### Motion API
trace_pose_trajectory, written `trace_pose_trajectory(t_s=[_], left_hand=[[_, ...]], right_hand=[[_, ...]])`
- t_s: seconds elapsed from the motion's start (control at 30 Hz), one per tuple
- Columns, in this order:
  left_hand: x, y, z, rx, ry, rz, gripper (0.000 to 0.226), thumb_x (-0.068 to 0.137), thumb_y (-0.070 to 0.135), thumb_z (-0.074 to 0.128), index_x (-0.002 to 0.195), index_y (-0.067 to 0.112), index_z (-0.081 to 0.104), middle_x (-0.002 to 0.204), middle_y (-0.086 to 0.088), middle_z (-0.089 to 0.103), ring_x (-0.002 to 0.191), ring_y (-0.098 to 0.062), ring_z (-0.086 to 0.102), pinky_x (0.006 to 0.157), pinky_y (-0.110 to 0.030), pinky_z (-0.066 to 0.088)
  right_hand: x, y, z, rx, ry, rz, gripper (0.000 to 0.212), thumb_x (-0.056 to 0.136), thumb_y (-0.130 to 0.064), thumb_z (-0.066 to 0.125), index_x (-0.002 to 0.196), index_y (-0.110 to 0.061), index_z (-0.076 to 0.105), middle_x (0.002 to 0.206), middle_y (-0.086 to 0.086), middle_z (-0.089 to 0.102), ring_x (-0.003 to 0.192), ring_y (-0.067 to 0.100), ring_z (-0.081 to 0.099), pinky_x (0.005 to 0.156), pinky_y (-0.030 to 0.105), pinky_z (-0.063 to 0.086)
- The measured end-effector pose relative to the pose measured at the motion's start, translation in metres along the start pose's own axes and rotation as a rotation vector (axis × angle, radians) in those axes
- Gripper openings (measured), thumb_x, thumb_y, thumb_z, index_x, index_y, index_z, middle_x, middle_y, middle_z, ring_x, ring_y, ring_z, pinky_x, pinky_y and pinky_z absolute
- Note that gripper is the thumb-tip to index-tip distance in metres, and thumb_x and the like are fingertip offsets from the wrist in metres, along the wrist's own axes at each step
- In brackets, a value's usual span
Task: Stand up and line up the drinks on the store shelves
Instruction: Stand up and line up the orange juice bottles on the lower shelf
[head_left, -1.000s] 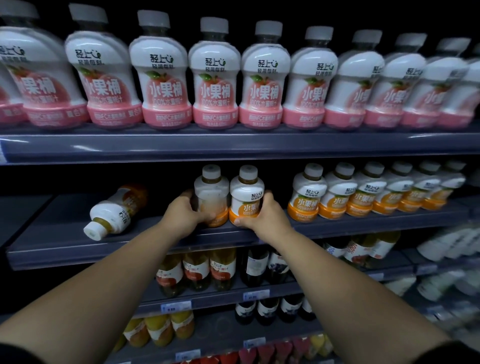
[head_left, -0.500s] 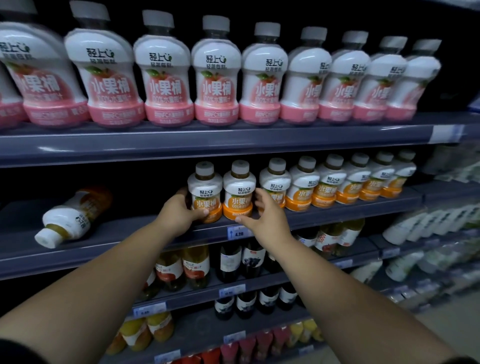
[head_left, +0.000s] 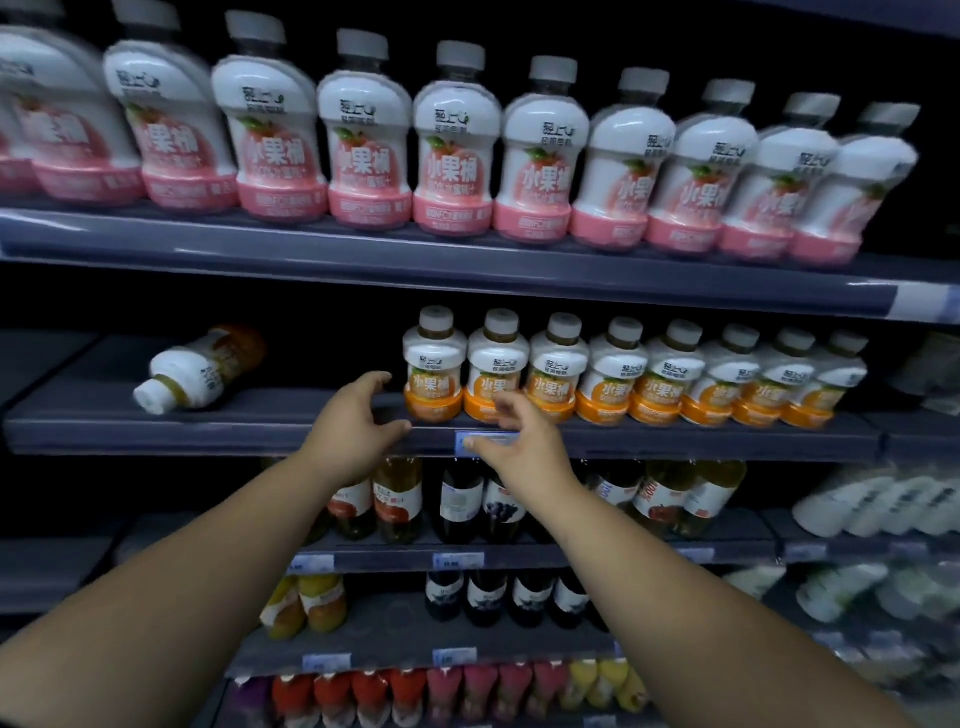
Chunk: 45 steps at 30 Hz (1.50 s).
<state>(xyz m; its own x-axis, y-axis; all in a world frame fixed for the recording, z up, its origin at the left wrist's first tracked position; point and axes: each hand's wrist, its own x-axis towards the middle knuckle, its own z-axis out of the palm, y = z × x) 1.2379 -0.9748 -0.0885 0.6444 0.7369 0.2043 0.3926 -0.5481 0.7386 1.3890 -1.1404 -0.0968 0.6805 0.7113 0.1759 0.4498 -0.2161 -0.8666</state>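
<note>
Several orange-banded white bottles (head_left: 613, 371) stand upright in a tight row on the middle shelf (head_left: 208, 436). One more orange bottle (head_left: 195, 371) lies on its side at the shelf's left, cap toward me. My left hand (head_left: 353, 428) hovers just left of the row's first bottle (head_left: 434, 364), fingers loosely curved, holding nothing. My right hand (head_left: 519, 441) is in front of the second bottle (head_left: 496, 366), fingers spread and empty, apart from the bottles.
A row of pink-banded white bottles (head_left: 452, 150) fills the top shelf. Dark and red juice bottles (head_left: 462, 499) stand on the shelf below, with more drinks on lower shelves. A blue price tag (head_left: 485, 441) sits on the middle shelf's edge. White packages (head_left: 878, 504) lie at the right.
Both hands have let go of the two orange bottles, which now stand joined to the row. The hands have drawn back toward me, and the view has shifted right.
</note>
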Motion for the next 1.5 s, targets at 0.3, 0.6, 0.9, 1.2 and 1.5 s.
trace_pose_trajectory(t_s=[0.3, 0.6, 0.9, 1.2, 1.5], left_hand=[[-0.066, -0.061, -0.081, 0.003, 0.284, -0.192, 0.063, 0.085, 0.03, 0.076, 0.14, 0.018, 0.046, 0.137, -0.005, 0.052, 0.124, -0.02, 0.051, 0.099, -0.038, 0.047], [-0.029, -0.12, -0.161, 0.051, 0.443, -0.226, 0.07, 0.079, 0.026, 0.081, 0.137, 0.017, 0.044, 0.135, -0.011, 0.046, 0.12, -0.026, 0.049, 0.091, -0.03, 0.038], [0.018, -0.156, -0.175, 0.152, 0.243, -0.147, 0.062, 0.073, 0.04, 0.082, 0.123, 0.022, 0.05, 0.114, 0.001, 0.056, 0.093, -0.018, 0.055, 0.073, -0.033, 0.043], [0.047, -0.14, -0.205, -0.106, 0.346, -0.016, 0.034, 0.074, 0.03, 0.076, 0.096, 0.031, 0.051, 0.092, 0.012, 0.065, 0.083, -0.013, 0.065, 0.073, -0.032, 0.049], [0.074, -0.14, -0.186, -0.512, -0.087, -0.034, 0.051, 0.082, 0.008, 0.079, 0.126, 0.014, 0.054, 0.116, -0.004, 0.07, 0.105, -0.018, 0.069, 0.091, -0.036, 0.056]], right_hand=[[-0.004, -0.052, 0.094, 0.04, -0.247, -0.16, 0.059, 0.081, -0.031, 0.082, 0.133, -0.028, 0.053, 0.128, -0.008, 0.055, 0.118, 0.01, 0.054, 0.096, 0.035, 0.05], [0.022, -0.113, 0.182, 0.028, -0.28, -0.19, 0.06, 0.08, -0.036, 0.082, 0.133, -0.033, 0.052, 0.134, -0.009, 0.051, 0.121, 0.007, 0.051, 0.099, 0.03, 0.047], [0.04, -0.136, 0.237, 0.03, -0.2, -0.147, 0.061, 0.08, -0.032, 0.082, 0.134, -0.03, 0.053, 0.133, -0.01, 0.049, 0.12, 0.005, 0.048, 0.098, 0.027, 0.046], [0.067, -0.143, 0.239, -0.022, -0.13, -0.135, 0.068, 0.076, -0.036, 0.085, 0.135, -0.029, 0.052, 0.133, -0.007, 0.053, 0.121, 0.011, 0.052, 0.1, 0.027, 0.044], [0.081, -0.134, 0.246, -0.081, -0.154, -0.015, 0.079, 0.073, -0.033, 0.087, 0.139, -0.02, 0.045, 0.128, -0.001, 0.06, 0.114, 0.018, 0.06, 0.098, 0.039, 0.052]])
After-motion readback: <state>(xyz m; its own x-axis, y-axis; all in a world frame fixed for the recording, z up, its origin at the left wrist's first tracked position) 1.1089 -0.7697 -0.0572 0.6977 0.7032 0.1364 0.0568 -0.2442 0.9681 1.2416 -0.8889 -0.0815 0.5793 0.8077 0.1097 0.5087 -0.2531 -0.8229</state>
